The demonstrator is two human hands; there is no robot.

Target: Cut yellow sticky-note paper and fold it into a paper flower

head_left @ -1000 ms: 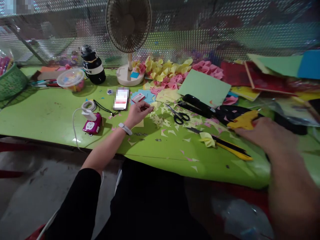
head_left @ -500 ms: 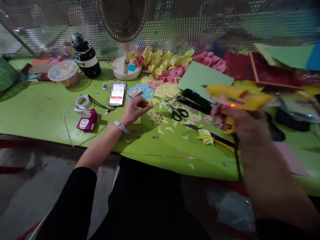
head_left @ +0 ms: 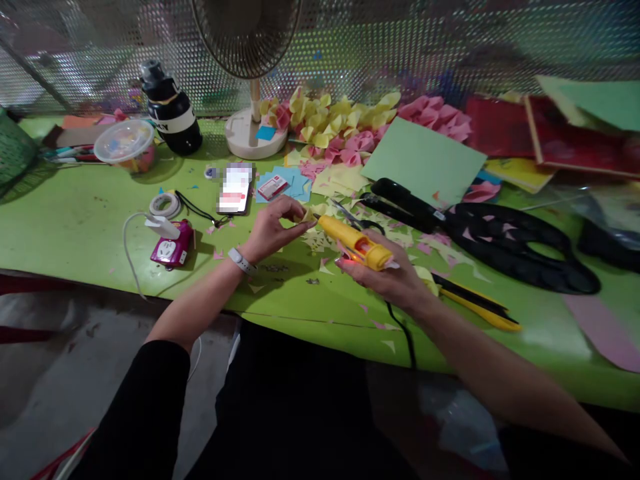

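Observation:
My right hand (head_left: 383, 270) is wrapped round a yellow glue gun (head_left: 355, 241), whose dark nozzle points left. A red light glows on its side. Between the thumb and fingers of my left hand (head_left: 277, 230) is a small piece of yellow paper (head_left: 311, 215), partly hidden by the fingers. The nozzle tip is right at this paper; whether they touch I cannot tell. Behind the glue gun lie scissors (head_left: 350, 215), partly covered, among yellow paper scraps (head_left: 320, 239). A folded yellow paper piece (head_left: 428, 280) rests beyond my right wrist, beside a yellow-and-black tool (head_left: 477, 303).
A fan (head_left: 250, 133) stands at the back beside yellow and pink paper flowers (head_left: 345, 120). A black long-handled tool (head_left: 520, 247) lies right, near a green sheet (head_left: 425, 160). Left are a phone (head_left: 235, 189), tape (head_left: 165, 205), a purple power socket (head_left: 173, 247) and a bottle (head_left: 173, 113).
My right hand has swung the glue gun left and down from the right side, bringing its nozzle to the paper in my left hand. My left hand has barely moved.

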